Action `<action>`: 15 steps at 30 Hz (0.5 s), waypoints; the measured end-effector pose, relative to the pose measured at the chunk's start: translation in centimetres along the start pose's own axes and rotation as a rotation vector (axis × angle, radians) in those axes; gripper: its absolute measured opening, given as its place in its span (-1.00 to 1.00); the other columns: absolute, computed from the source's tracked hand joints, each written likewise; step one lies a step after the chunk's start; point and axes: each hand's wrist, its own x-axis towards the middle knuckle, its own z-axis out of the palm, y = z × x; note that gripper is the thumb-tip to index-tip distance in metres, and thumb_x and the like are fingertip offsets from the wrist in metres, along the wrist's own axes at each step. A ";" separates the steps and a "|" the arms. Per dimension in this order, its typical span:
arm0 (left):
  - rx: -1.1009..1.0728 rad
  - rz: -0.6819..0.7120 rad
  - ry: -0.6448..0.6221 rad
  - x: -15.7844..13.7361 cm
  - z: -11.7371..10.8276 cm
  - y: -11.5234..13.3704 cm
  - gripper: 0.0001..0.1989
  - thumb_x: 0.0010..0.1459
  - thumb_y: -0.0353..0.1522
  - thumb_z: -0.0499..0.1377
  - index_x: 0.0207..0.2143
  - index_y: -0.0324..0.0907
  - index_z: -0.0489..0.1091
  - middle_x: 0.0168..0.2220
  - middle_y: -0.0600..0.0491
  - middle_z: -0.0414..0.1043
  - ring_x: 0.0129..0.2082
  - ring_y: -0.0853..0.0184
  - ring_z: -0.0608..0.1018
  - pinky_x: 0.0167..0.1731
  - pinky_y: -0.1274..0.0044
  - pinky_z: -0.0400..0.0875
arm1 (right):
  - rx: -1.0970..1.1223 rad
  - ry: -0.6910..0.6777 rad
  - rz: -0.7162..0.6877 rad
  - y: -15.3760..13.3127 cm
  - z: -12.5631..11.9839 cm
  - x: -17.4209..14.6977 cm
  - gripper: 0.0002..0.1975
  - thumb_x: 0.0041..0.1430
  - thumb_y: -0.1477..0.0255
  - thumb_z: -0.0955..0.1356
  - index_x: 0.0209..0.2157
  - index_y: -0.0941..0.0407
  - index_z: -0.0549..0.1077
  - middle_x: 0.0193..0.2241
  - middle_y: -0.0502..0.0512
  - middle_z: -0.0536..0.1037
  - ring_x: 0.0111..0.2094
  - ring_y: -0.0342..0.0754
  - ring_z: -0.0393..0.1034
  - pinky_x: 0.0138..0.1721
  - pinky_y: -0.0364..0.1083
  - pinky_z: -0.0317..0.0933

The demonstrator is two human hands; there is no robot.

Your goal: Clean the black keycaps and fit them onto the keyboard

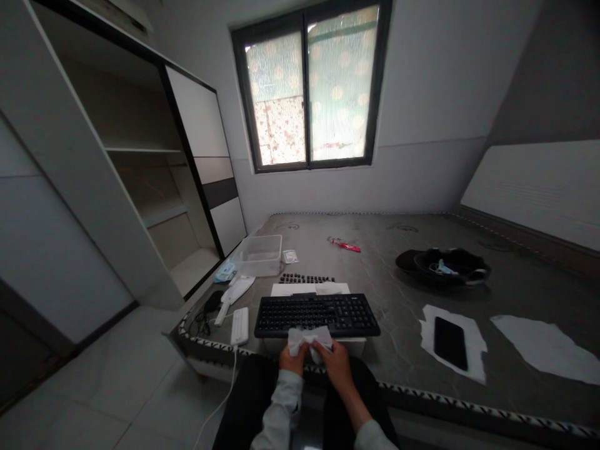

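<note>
Both of my hands meet at the near edge of a black keyboard (319, 310). Between them is a crumpled white tissue (302, 337). My left hand (291, 361) pinches the tissue's left part, fingers closed. On its right part my right hand (338, 364) is closed in the same way. The keyboard lies on a white box (285, 289), whose far and near edges show around it. Just beyond the box, small black pieces that look like keycaps (307, 279) stand in rows on the grey mattress.
A clear plastic bin (263, 257) stands at the back left. Nearer lie a white power strip (240, 326) and black cables (202, 322). Rightward are a phone (450, 342) on white paper (477, 340), another white sheet (546, 347) and a dark cap (445, 267). A red packet (347, 245) lies farther back.
</note>
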 end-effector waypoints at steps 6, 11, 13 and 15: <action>-0.035 -0.001 -0.049 -0.2 0.3 -0.1 -0.52 -0.36 -0.03 0.41 -0.44 -0.17 0.51 -0.41 -0.10 0.64 -0.32 0.01 0.65 -0.20 0.25 0.57 | -0.039 -0.025 -0.051 0.2 -0.4 0.2 -0.32 0.04 -0.10 0.30 -0.30 0.29 0.61 -0.43 0.23 0.65 -0.35 0.15 0.52 -0.31 -0.05 0.35; -0.061 0.049 -0.085 -0.6 0.5 0.3 -0.51 -0.37 -0.09 0.42 -0.39 -0.21 0.50 -0.38 -0.13 0.63 -0.31 0.03 0.64 -0.22 0.28 0.56 | 0.007 0.003 -0.038 0.6 -0.5 0.5 -0.32 0.01 -0.10 0.33 -0.24 0.27 0.60 -0.33 0.27 0.66 -0.24 0.20 0.53 -0.18 0.00 0.36; -0.065 0.062 -0.095 -0.6 0.6 0.3 -0.54 -0.36 -0.14 0.41 -0.39 -0.22 0.50 -0.38 -0.13 0.63 -0.32 0.03 0.64 -0.23 0.26 0.55 | 0.009 0.016 -0.027 0.6 -0.4 0.6 -0.31 -0.01 -0.10 0.35 -0.22 0.28 0.59 -0.31 0.28 0.66 -0.23 0.21 0.53 -0.15 0.03 0.36; -0.056 0.062 -0.092 -0.5 0.6 0.2 -0.61 -0.33 -0.20 0.40 -0.41 -0.22 0.50 -0.41 -0.11 0.64 -0.35 0.05 0.64 -0.28 0.28 0.55 | 0.015 0.013 -0.025 0.4 -0.3 0.4 -0.31 -0.01 -0.10 0.35 -0.21 0.28 0.59 -0.29 0.28 0.65 -0.22 0.21 0.52 -0.14 0.04 0.36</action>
